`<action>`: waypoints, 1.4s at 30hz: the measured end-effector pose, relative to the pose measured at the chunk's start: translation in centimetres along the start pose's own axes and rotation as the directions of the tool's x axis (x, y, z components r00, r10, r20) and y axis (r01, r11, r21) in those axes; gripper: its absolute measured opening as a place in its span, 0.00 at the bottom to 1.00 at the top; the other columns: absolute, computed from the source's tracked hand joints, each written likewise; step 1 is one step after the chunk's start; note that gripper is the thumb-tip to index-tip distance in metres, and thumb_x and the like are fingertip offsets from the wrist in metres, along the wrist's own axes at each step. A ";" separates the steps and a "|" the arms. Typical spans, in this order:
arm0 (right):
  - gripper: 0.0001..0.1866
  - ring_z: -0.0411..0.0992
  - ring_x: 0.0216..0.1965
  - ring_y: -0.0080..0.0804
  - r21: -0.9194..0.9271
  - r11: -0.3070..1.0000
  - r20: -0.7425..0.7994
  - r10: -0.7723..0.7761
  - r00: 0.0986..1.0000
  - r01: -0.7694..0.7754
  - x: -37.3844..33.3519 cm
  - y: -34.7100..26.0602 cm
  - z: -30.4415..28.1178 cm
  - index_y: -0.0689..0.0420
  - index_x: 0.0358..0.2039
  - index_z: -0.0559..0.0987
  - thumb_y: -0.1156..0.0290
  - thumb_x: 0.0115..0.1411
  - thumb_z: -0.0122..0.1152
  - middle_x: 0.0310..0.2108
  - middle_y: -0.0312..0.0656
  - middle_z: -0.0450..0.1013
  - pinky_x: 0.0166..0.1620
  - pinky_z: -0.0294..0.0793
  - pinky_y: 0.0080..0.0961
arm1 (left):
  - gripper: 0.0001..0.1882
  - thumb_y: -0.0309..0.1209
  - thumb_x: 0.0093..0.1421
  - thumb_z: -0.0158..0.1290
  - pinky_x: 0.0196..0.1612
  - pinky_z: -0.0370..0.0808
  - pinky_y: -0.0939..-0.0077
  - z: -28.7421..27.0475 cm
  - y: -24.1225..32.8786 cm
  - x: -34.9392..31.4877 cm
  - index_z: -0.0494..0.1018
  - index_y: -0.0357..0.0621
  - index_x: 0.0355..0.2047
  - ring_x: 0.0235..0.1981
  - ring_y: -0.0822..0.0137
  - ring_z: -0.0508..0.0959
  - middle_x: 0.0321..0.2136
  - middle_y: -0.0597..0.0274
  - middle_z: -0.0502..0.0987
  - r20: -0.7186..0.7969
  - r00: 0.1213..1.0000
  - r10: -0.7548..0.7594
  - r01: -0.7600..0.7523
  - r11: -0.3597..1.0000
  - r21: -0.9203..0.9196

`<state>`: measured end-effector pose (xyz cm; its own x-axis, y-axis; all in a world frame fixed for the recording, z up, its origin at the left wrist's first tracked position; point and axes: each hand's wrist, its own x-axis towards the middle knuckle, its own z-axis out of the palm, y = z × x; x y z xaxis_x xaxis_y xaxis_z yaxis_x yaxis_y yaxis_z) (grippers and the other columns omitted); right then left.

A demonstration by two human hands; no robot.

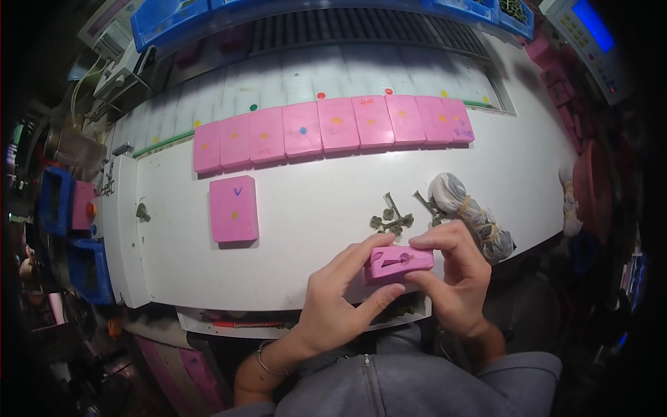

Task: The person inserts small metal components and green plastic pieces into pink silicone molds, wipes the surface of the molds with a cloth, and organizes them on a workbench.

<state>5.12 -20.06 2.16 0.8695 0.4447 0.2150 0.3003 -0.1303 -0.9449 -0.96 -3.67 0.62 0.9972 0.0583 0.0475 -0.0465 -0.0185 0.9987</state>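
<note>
Both hands hold one pink mould block (399, 263) at lower centre of the frame, above the near edge of the white worktop (313, 208). The left hand (340, 299) closes on its left end, the right hand (451, 278) pinches its right end. The block's long axis runs left to right between the grips; its slot appears to face upward.

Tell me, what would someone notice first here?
Probably the pink block held between the left hand and the right hand at the near edge of the white table. Behind it a row of pink blocks runs along the far side, with one lone pink block lying apart at the left.
</note>
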 end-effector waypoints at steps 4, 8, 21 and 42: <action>0.18 0.66 0.35 0.28 0.017 0.999 -0.008 0.028 1.000 -0.028 0.0 0.2 0.0 0.65 0.37 0.75 0.84 0.42 0.66 0.34 0.42 0.69 0.39 0.65 0.19 | 0.28 0.28 0.52 0.60 0.45 0.72 0.71 -0.2 1.2 -0.1 0.65 0.35 0.52 0.43 0.58 0.76 0.42 0.47 0.73 0.008 0.995 0.103 -0.102 0.977 0.185; 0.18 0.66 0.35 0.28 0.044 0.998 -0.011 0.034 0.999 -0.034 0.2 0.3 0.4 0.65 0.37 0.75 0.83 0.42 0.67 0.33 0.42 0.69 0.40 0.65 0.19 | 0.27 0.27 0.54 0.58 0.47 0.69 0.73 -0.3 1.8 0.1 0.65 0.29 0.52 0.42 0.60 0.75 0.40 0.46 0.74 0.001 0.990 0.143 -0.139 0.960 0.242; 0.19 0.65 0.36 0.27 0.202 0.976 0.164 0.044 0.985 -0.077 2.3 -0.8 2.1 0.67 0.38 0.75 0.86 0.42 0.66 0.35 0.43 0.67 0.43 0.64 0.19 | 0.22 0.25 0.55 0.57 0.52 0.68 0.75 -4.2 -0.4 0.1 0.68 0.30 0.49 0.47 0.67 0.71 0.46 0.53 0.72 0.116 0.988 -0.102 0.151 0.791 -0.592; 0.12 0.72 0.34 0.31 -0.082 0.993 0.140 -0.074 0.987 0.086 4.2 2.2 6.8 0.65 0.38 0.74 0.84 0.52 0.53 0.35 0.46 0.71 0.38 0.70 0.21 | 0.23 0.37 0.39 0.64 0.41 0.73 0.66 -30.5 -1.6 12.8 0.75 0.33 0.33 0.34 0.54 0.78 0.30 0.47 0.78 -0.684 0.620 0.384 0.530 0.438 0.726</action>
<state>6.76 -12.41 -0.69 0.7816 0.5725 0.2475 0.4051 -0.1642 -0.8994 10.05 27.50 0.09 0.5604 0.7119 0.4233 0.5512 -0.7020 0.4510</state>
